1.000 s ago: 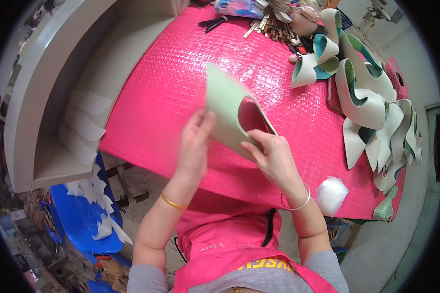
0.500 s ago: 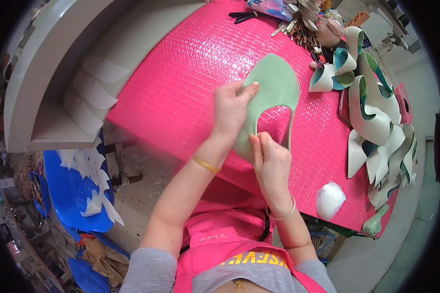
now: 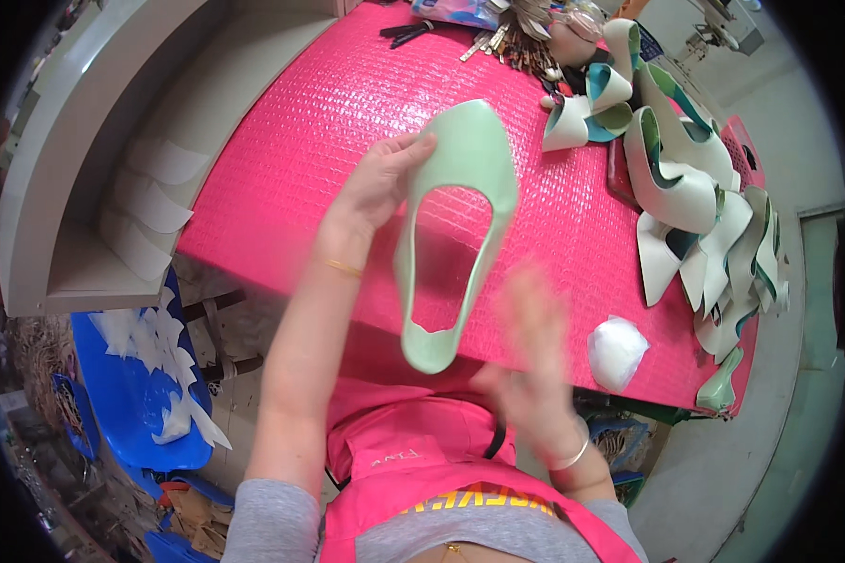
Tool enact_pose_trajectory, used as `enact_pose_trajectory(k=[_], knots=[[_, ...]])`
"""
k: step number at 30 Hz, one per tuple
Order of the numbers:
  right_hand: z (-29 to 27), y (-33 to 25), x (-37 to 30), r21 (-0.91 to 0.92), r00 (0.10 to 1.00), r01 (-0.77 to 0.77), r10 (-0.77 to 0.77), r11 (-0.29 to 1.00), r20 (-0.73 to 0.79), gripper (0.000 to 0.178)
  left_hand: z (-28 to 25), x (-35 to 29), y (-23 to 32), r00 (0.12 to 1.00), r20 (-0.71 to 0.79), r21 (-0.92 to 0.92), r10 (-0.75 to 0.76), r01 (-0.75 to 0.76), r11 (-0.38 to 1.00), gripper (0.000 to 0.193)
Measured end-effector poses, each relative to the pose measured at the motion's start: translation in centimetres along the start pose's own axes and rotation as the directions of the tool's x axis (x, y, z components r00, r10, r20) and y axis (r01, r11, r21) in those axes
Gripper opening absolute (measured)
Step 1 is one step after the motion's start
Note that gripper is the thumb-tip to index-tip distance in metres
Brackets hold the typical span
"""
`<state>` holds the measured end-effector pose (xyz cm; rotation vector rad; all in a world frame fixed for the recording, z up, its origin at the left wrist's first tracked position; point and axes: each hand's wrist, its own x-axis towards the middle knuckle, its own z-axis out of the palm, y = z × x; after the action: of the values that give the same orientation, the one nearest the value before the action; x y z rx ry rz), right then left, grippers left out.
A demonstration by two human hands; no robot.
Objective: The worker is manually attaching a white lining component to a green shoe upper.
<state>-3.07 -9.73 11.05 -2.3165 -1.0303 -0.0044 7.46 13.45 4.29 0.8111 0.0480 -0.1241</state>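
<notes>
A pale green shoe upper [image 3: 465, 150] with a large oval opening hangs over the pink-covered table [image 3: 300, 159], toe end pointing away from me. My left hand [image 3: 378, 178] is closed on its left edge near the toe, thumb on top. The narrow heel end reaches toward my apron and is free of any hand. Right of the upper, apart from it, my right hand [image 3: 535, 361] is smeared by motion, so its fingers cannot be read. A white wad in clear wrap [image 3: 617, 353] lies on the table just right of that hand.
White shoe uppers with green and teal linings [image 3: 671, 192] are piled along the right side. A small green piece [image 3: 720, 383] lies at the right corner. Tools [image 3: 516, 42] crowd the far edge. At left stand a shelf with white sheets [image 3: 150, 202] and a blue chair [image 3: 150, 413].
My right hand has let go of the upper and dropped to the right. The upper has turned, showing its whole opening and heel end. The whole view has shifted slightly.
</notes>
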Motion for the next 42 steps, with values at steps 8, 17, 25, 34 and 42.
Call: enact_pose_trajectory(k=[8, 17, 25, 34, 42], knots=[[0.3, 7.4, 6.6, 0.957, 0.882, -0.101, 0.47, 0.271, -0.04, 0.023, 5.8, -6.2, -0.6, 0.975, -0.145, 0.798, 0.17, 0.013, 0.602, 0.018], [-0.7, 3.7, 7.5, 0.897, 0.856, -0.025, 0.473, 0.442, -0.209, 0.018, 8.1, -7.7, -2.9, 0.997, -0.046, 0.59, -0.065, 0.08, 0.803, 0.022], [-1.4, 6.2, 8.9, 0.766, 0.9, -0.209, 0.426, 0.608, -0.093, 0.019, 6.0, -15.4, -6.5, 0.987, -0.159, 0.623, 0.04, 0.069, 0.779, 0.02], [-5.0, 6.8, 3.7, 0.986, 0.915, -0.164, 0.368, -0.042, 0.168, 0.034, 8.5, -16.0, -6.1, 0.932, 0.351, 0.717, -0.094, -0.203, 0.666, 0.024], [-13.6, 5.5, -11.3, 0.522, 0.582, -0.341, 0.612, 0.782, -0.535, 0.024, 15.2, -10.7, -7.9, 0.862, 0.377, 0.805, 0.339, -0.486, 0.342, 0.021]])
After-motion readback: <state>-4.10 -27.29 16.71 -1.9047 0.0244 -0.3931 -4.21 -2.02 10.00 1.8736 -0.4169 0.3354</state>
